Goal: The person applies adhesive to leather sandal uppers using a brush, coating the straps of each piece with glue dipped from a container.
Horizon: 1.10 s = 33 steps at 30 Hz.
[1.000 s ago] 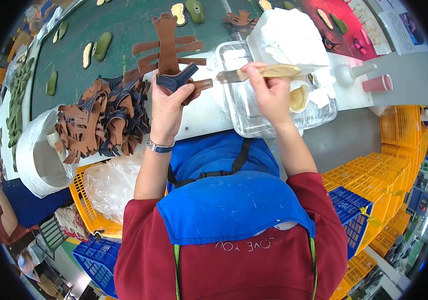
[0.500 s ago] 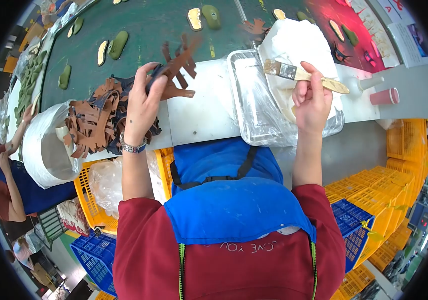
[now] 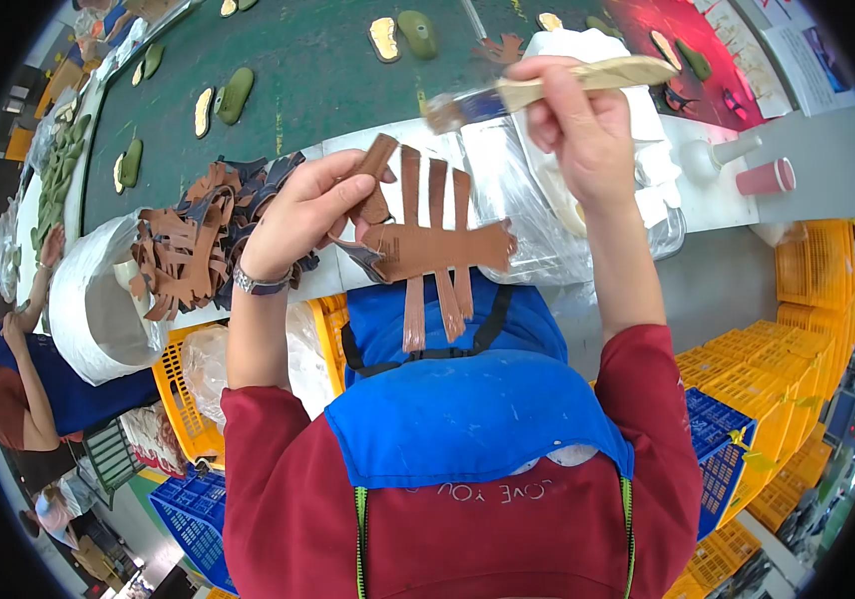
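The left hand (image 3: 309,212), fingers pinched, grips 1 brown strapped piece (image 3: 437,252) before the blue apron (image 3: 477,409). The right hand (image 3: 589,135) curls around 1 brush (image 3: 637,72); its forearm partly blocks a plastic-covered tray (image 3: 677,236). A brown-and-navy pile (image 3: 193,245) and white-lined bin (image 3: 76,299) crowd the left; 1 pink cup (image 3: 765,178) stands right.

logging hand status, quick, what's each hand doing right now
Left hand: closed, holding the brown strapped piece.
Right hand: closed, holding the brush by its handle.
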Each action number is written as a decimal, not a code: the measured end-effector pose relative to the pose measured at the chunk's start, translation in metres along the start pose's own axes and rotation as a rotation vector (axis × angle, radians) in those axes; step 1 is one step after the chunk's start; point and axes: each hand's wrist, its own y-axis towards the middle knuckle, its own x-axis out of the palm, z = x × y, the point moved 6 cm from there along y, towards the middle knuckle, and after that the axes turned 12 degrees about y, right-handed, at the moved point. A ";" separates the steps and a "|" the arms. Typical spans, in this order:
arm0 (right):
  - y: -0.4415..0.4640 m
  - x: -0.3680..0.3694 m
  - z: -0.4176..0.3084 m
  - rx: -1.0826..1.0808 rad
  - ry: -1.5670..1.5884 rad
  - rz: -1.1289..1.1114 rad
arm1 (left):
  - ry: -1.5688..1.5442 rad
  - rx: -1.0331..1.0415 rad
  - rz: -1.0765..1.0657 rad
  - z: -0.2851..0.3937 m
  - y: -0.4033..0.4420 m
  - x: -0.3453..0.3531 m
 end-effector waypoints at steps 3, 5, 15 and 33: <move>0.003 0.022 0.008 0.000 -0.132 -0.128 | -0.080 0.005 -0.077 0.000 0.002 0.011; 0.003 0.026 0.020 -0.006 -0.242 -0.167 | -0.083 -0.016 -0.103 -0.001 0.000 0.012; 0.001 0.022 0.002 -0.049 -0.142 -0.116 | -0.115 -0.077 -0.158 -0.008 0.001 0.015; -0.019 -0.050 0.028 0.081 0.056 0.333 | 0.144 -0.233 0.605 -0.057 0.010 -0.121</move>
